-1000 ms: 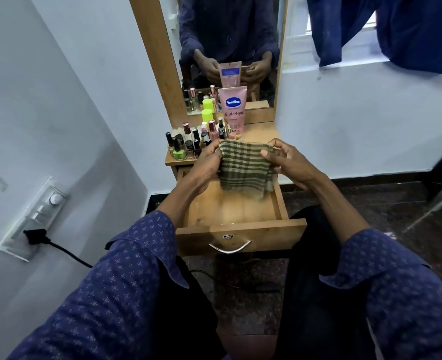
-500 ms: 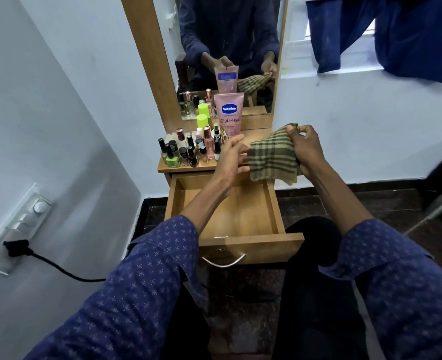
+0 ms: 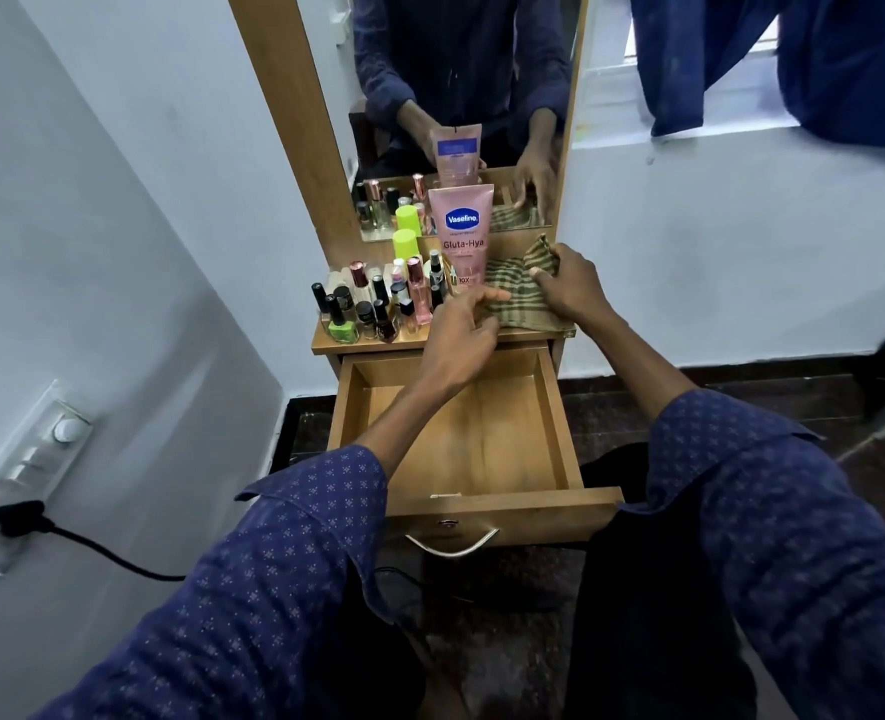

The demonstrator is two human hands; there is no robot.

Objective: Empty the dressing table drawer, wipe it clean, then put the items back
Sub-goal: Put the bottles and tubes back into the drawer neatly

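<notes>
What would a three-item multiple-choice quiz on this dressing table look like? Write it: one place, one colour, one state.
1. Where does the green striped cloth lie?
A. in the drawer
B. on the wooden tabletop
C. on the floor

2. What colour is the tall Vaseline tube?
A. pink
B. white
C. blue

3. How is the pulled-out wooden drawer?
A. shut
B. open and full
C. open, nothing inside

Key: 1 B, it lies beside the tube under the right hand, the left hand at its edge; 2 A, pink body; 3 C, bare bottom shows.
</notes>
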